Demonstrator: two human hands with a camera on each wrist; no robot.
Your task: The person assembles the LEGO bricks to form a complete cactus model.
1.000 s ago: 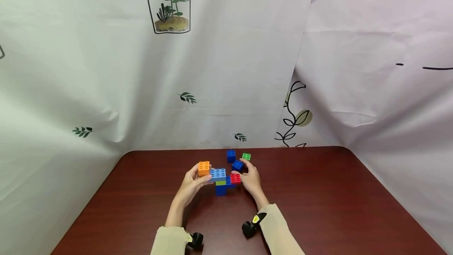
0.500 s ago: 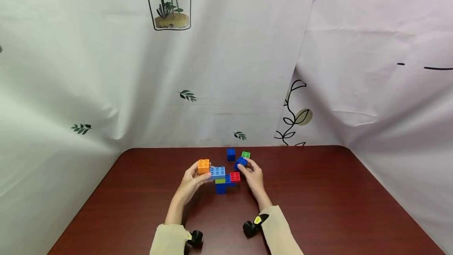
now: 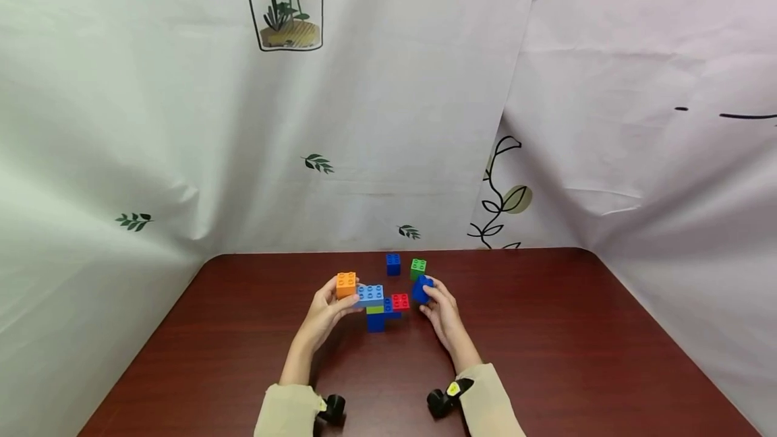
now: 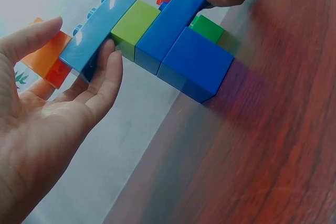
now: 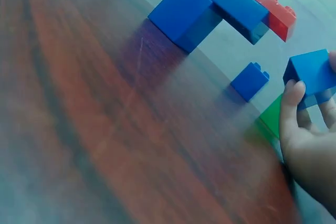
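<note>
My left hand (image 3: 324, 315) grips the light blue brick (image 3: 369, 295) of a joined toy-brick build, thumb on its near side. An orange brick (image 3: 346, 284) sits at the build's left end. Under the light blue one come a lime green brick (image 4: 135, 24), a long blue brick (image 4: 170, 27) and a blue base brick (image 4: 197, 64) on the table. A red brick (image 3: 400, 301) tops the long one's right end. To the build's right, my right hand (image 3: 446, 321) pinches a separate blue brick (image 5: 312, 74), tilted and apart from the build.
On the dark red-brown table (image 3: 546, 342), a loose blue brick (image 3: 393, 264) and a green brick (image 3: 418, 268) stand near the back edge, behind the build. A pale printed cloth (image 3: 388, 120) hangs behind the table.
My right hand has taken the blue brick from beside the red one and moved it rightward, turning it. The green brick now shows more fully. My left hand keeps its hold.
</note>
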